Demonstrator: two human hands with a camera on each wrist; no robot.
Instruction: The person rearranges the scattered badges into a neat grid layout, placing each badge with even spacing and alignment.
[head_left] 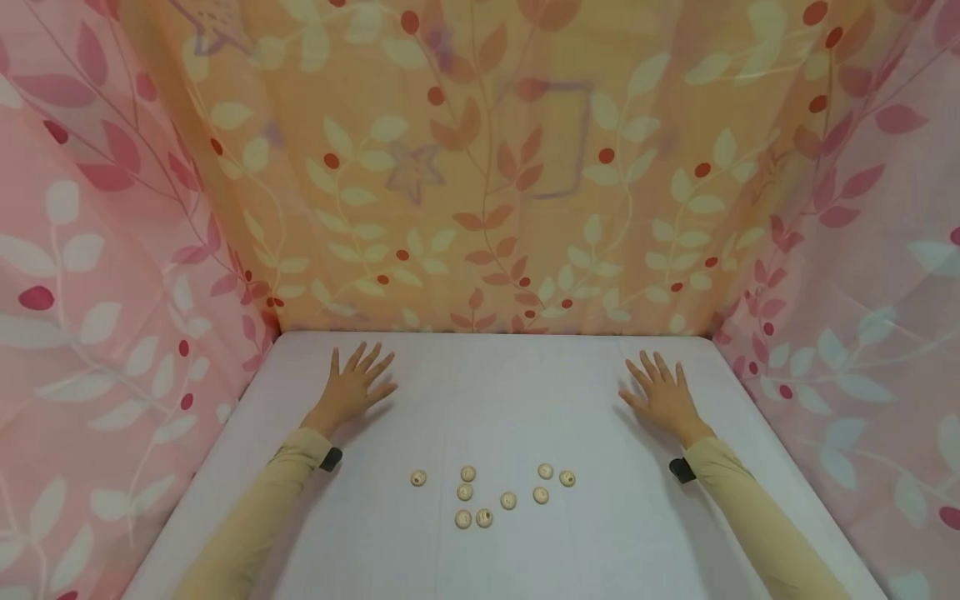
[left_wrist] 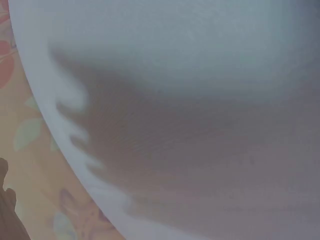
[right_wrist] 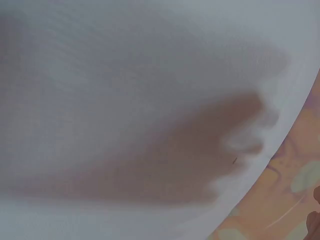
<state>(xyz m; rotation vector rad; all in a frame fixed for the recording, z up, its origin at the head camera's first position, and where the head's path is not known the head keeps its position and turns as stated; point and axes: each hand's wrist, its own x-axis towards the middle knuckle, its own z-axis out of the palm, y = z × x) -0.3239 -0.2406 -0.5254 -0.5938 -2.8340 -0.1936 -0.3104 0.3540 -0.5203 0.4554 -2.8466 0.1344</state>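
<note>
My left hand [head_left: 351, 393] is held out over the far left of the white table [head_left: 495, 392], its fingers straight and spread, with nothing in it. On the far right my right hand [head_left: 663, 402] is stretched out the same way and also holds nothing. Several small round wooden discs [head_left: 508, 501] with dark marks lie scattered on the cloth, nearer the front and between the two forearms. In the left wrist view a hand shadow falls on the cloth, and fingertips [left_wrist: 9, 200] show at the lower left corner. The right wrist view has a similar shadow, with fingertips [right_wrist: 314, 225] at the lower right.
An orange curtain [head_left: 480, 167] printed with leaves hangs behind the table's far edge. Pink leafy curtains [head_left: 97, 292] close in both sides. A dark strap piece [head_left: 331, 458] sits at the left wrist, another [head_left: 682, 470] at the right.
</note>
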